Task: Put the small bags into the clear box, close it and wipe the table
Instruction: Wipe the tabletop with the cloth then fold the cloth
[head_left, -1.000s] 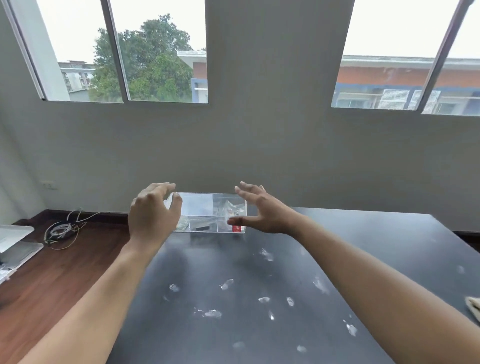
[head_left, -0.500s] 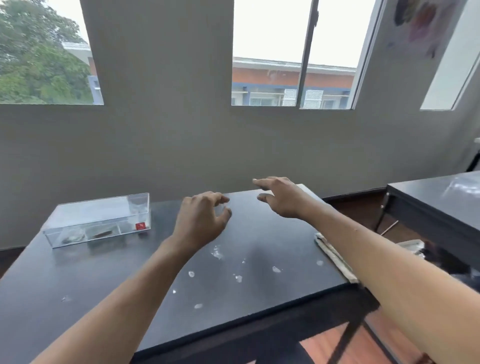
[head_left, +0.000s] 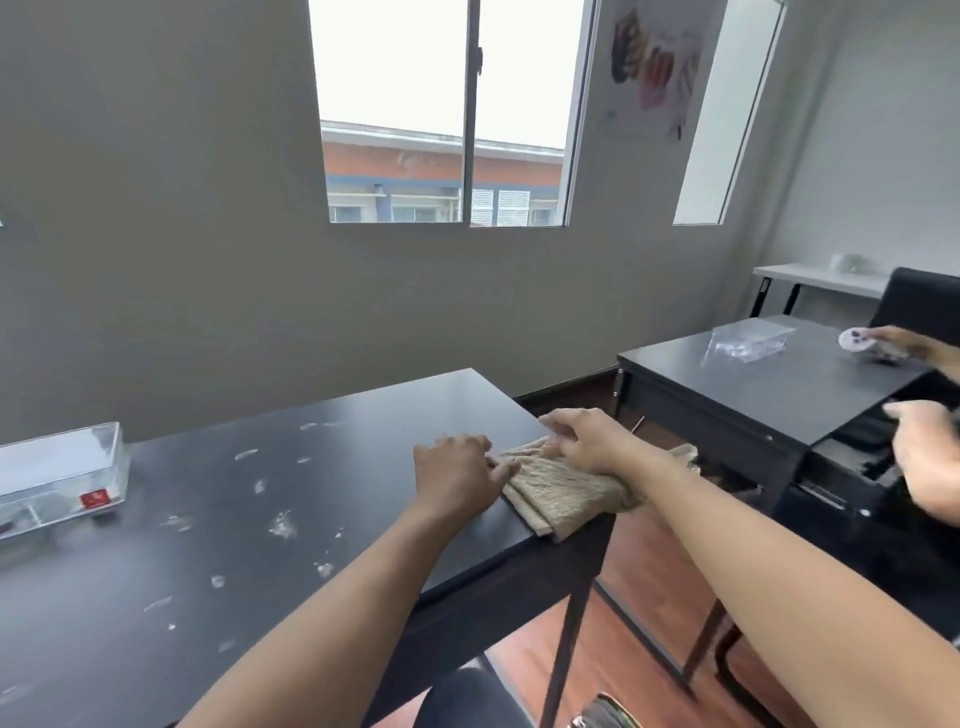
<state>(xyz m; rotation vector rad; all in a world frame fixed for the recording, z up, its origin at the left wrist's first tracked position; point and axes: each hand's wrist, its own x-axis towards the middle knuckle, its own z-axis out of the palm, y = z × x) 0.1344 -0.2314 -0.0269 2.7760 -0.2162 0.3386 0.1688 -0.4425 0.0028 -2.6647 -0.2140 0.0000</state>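
Observation:
The clear box (head_left: 57, 478) stands at the left end of the black table (head_left: 260, 582) with its lid down, a red label on its front and dark items inside. White smears and bits (head_left: 283, 525) dot the tabletop. A folded beige cloth (head_left: 561, 499) lies at the table's right edge and hangs slightly over it. My left hand (head_left: 457, 478) has its fingertips and thumb on the cloth's left edge. My right hand (head_left: 587, 441) lies palm down on top of the cloth and presses on it.
A second black table (head_left: 753, 395) stands to the right across a narrow gap of wood floor, with another clear box (head_left: 748, 340) on it. Another person's hands (head_left: 924, 457) are at the far right. A dark chair seat (head_left: 467, 696) is below the table's front edge.
My view has swung right, away from the clear box. Both hands left the box, crossed the table and came down on the cloth at the right edge.

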